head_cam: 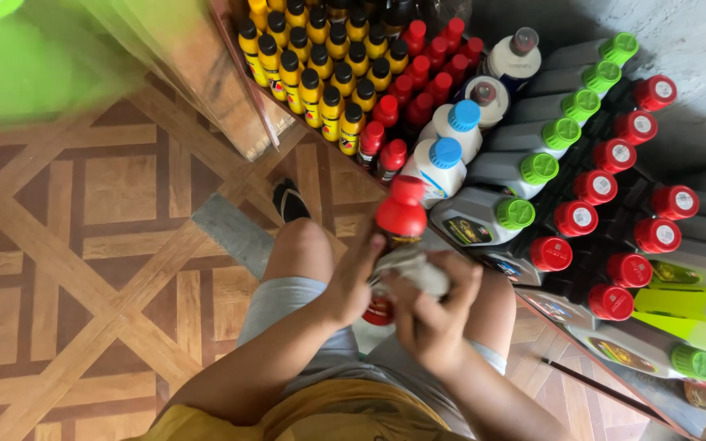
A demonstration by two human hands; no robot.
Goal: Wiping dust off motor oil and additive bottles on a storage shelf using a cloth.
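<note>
A red plastic bottle with a red cap (400, 211) is held upright over my lap. My left hand (350, 282) grips its side. My right hand (433, 314) presses a grey-white cloth (416, 265) against the bottle's body. The lower part of the bottle is hidden behind my hands. Just beyond stand rows of bottles on a low shelf (590, 351).
Yellow bottles with black caps (320, 69) and small red bottles (418, 77) fill the back rows. Two white bottles with blue caps (443, 159), grey jugs with green caps (541, 135) and dark jugs with red caps (614, 192) stand to the right. Patterned wood-look floor (83, 245) lies left.
</note>
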